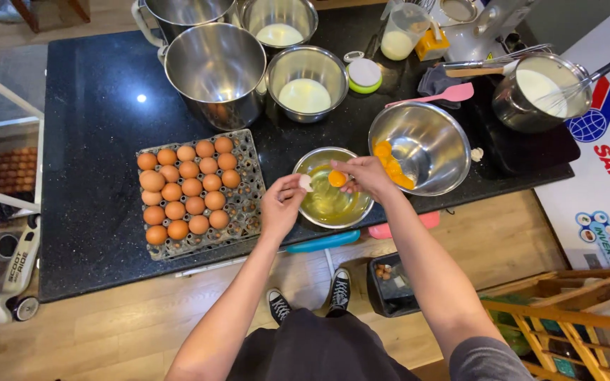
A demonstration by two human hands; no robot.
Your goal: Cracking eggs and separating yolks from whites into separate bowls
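Over a small steel bowl (pixel 307 164) of egg white, my right hand (pixel 367 176) holds a half eggshell with an orange yolk (pixel 337 178) in it. My left hand (pixel 282 205) holds the other, empty half eggshell (pixel 306 183) just left of the yolk. Right of the small bowl, a larger steel bowl (pixel 432 137) holds several yolks (pixel 392 168). On my left a grey egg tray (pixel 243 208) carries several brown eggs (pixel 186 189).
At the back of the black counter (pixel 93 169) stand a large steel pot (pixel 214 70), two bowls of white liquid (pixel 306 95), a measuring jug (pixel 403 32) and a saucepan with a whisk (pixel 541 92). A bin (pixel 392 286) sits on the wooden floor by my feet.
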